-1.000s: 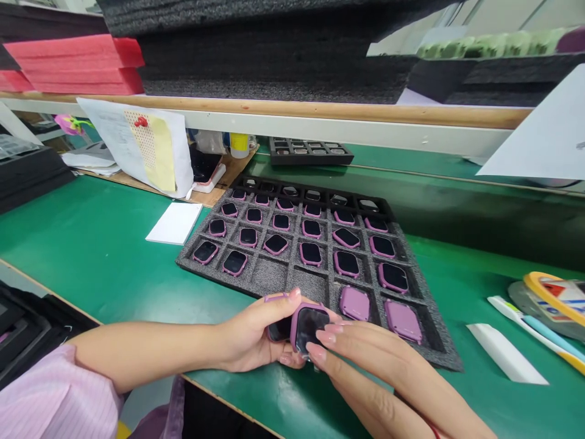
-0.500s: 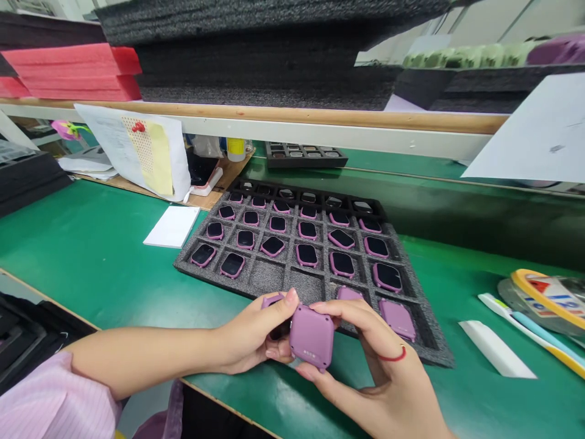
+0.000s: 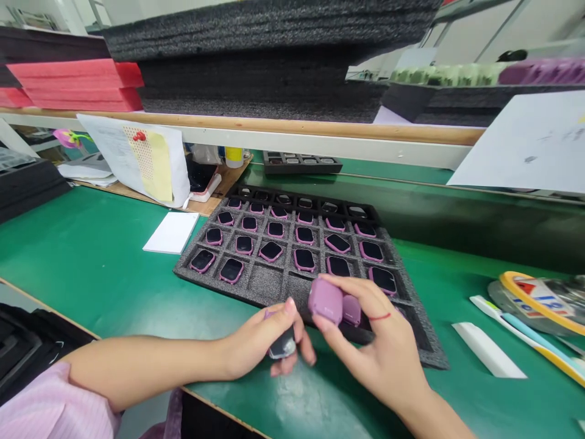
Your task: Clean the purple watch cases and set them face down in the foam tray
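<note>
Head view, across the bench from left to right:

1. Pink striped sleeve (image 3: 46, 399) at lower left, on the left arm reaching in over the front edge of the bench.
2. Stacked red foam sheets (image 3: 75, 85) on a shelf at upper left, next to taller stacks of black foam (image 3: 242, 79), all above a wooden rail (image 3: 274, 125).
3. White paper (image 3: 103, 137) with a yellow note (image 3: 158, 167) and a red pin (image 3: 139, 136), propped up behind a white card (image 3: 171, 231) lying on the green mat (image 3: 91, 262).
4. Left hand (image 3: 260, 344) nearly closed, thumb and fingers pinching a dark-faced watch (image 3: 282, 345) just off the front edge of the tray.
5. Black foam tray (image 3: 269, 283) in the middle of the mat, with rows of pink-framed watches (image 3: 304, 260) lying screen up in its cells; small dark tray (image 3: 301, 162) farther back.
6. Right hand (image 3: 370, 335) partly curled, fingertips gripping a pink-backed watch (image 3: 325, 300) above the tray. Second pink back (image 3: 351, 310) just beside it, held or resting: cannot tell. Red thread (image 3: 380, 316) around the wrist.
7. At far right, white strip (image 3: 488, 349), long blue-and-yellow strip (image 3: 525, 335), yellow-rimmed container (image 3: 539, 299), and a white sheet (image 3: 516, 143) higher up.
</note>
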A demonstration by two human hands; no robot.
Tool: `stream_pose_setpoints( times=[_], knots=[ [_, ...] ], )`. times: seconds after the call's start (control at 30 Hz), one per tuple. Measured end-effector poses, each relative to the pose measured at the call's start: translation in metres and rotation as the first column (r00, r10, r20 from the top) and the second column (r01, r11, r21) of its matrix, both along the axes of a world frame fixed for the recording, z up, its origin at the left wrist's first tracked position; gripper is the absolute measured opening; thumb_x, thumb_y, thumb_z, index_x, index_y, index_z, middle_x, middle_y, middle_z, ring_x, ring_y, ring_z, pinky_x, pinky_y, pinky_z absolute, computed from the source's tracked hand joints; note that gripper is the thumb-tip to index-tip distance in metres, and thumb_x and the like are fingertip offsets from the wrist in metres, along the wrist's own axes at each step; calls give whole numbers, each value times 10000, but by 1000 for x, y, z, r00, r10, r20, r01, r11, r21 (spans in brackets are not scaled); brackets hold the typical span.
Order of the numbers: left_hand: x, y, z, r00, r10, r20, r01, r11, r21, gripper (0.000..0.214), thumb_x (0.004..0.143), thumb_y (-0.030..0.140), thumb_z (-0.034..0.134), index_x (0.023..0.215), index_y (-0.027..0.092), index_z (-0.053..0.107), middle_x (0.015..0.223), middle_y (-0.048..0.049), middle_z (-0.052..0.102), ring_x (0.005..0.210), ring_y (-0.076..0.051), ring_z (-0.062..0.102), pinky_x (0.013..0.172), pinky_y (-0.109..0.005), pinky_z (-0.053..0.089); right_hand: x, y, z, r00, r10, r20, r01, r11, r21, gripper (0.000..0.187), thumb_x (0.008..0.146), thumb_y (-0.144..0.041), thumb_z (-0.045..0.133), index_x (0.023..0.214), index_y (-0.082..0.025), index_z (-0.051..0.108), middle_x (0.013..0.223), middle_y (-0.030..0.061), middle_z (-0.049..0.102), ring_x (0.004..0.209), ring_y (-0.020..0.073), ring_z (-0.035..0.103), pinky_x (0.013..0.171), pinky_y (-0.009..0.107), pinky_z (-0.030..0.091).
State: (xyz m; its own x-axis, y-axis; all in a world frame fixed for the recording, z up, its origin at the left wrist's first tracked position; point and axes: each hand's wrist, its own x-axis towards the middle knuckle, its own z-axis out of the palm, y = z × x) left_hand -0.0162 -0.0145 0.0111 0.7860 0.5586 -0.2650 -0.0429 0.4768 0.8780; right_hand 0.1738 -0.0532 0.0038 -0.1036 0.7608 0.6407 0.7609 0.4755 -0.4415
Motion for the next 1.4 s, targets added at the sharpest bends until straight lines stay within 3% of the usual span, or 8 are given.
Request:
stream_pose_setpoints(
  times=[0.2,0.3,0.5,0.8,1.0,1.1,1.27,1.4],
  knots=[
    [-3,-1,4,913,-335,-231,359,931,69,863,783,921,260,575,163,616,535,-57,576,466,-125,488,408,-242,242,5,17,-23,966,-47,255,73,993,-92,415,1001,-334,512,1399,-225,475,1302,146,662,1210,341,619,1062,667,423],
    [0,1,1,939,-258,-226,269,963,19,846,857,842,261,722,133,703,650,-72,636,515,-116,456,453,-237,255,3,6,-16,992,-44,122,54,995,-81,375,1023,-293,465,1393,-235,468,1303,130,656,1235,284,607,1072,576,466],
    [4,4,-6,997,33,66,-14,964,-266,593,780,719,642,875,134,676,755,-50,654,539,-87,454,502,-214,271,-10,-17,4,962,272,1,-272,962,-5,314,871,-411,730,1077,-223,586,1192,113,651,1183,252,622,1020,411,528],
    [3,4,-1,984,60,166,4,933,-359,559,788,690,687,837,134,640,645,11,574,498,-65,398,515,-233,248,-19,-17,13,928,162,-336,-173,985,-3,79,901,-179,679,849,-238,681,974,31,706,954,144,685,889,265,557],
    [2,5,2,984,18,177,48,931,-363,625,749,704,714,961,117,735,796,-61,699,468,-65,470,511,-248,239,-8,-10,16,530,-105,-841,7,993,-119,241,818,-400,797,717,-213,684,770,-10,710,542,59,633,558,161,559],
    [1,6,3,982,22,190,51,928,-369,604,746,698,721,952,131,758,800,-64,709,466,-67,486,506,-247,246,-5,-7,17,399,-166,-902,5,984,-179,286,756,-442,844,711,-204,693,785,6,766,551,86,712,608,169,612],
    [1,5,2,979,32,201,43,932,-360,585,760,686,717,961,140,770,802,-69,719,465,-71,497,498,-245,248,-10,-9,15,495,-95,-864,-66,987,-147,178,820,-346,809,938,-243,725,1054,40,796,989,173,771,876,210,623],
    [0,5,3,978,29,204,46,934,-354,587,765,689,711,968,141,769,805,-69,722,469,-70,502,500,-245,252,-11,-15,15,658,-47,-752,-27,996,-86,67,900,-241,715,966,-251,707,1014,10,794,929,134,778,858,185,629]
  ],
)
